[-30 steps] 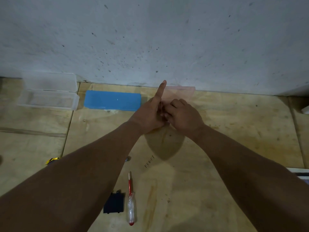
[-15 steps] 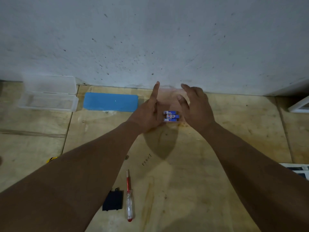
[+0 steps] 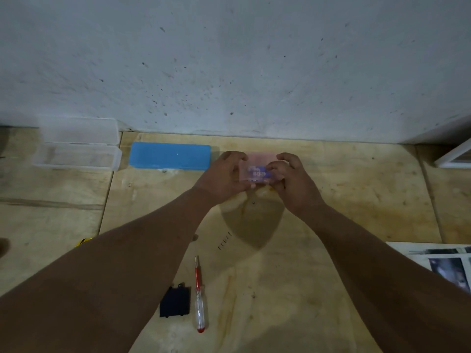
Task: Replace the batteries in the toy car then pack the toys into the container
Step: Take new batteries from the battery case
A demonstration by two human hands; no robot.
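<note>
A small translucent pink case (image 3: 260, 159) sits near the wall, with blue batteries (image 3: 256, 172) showing through its lid. My left hand (image 3: 224, 174) grips its left side and my right hand (image 3: 290, 179) grips its right side, fingers curled over the top. A black battery cover (image 3: 175, 301) and a red-shafted screwdriver with a clear handle (image 3: 200, 296) lie on the wood nearer to me. A bit of yellow (image 3: 82, 241) peeks out from under my left forearm; I cannot tell what it is.
A blue closed case (image 3: 169, 156) lies left of the pink one. A clear open container (image 3: 76, 143) stands at the far left against the wall. Several small screws (image 3: 224, 242) lie in a row. Printed paper (image 3: 443, 261) is at the right edge.
The hands were open around the uncovered batteries half a second ago; the pink lid is down over them now and both hands have clamped onto the case.
</note>
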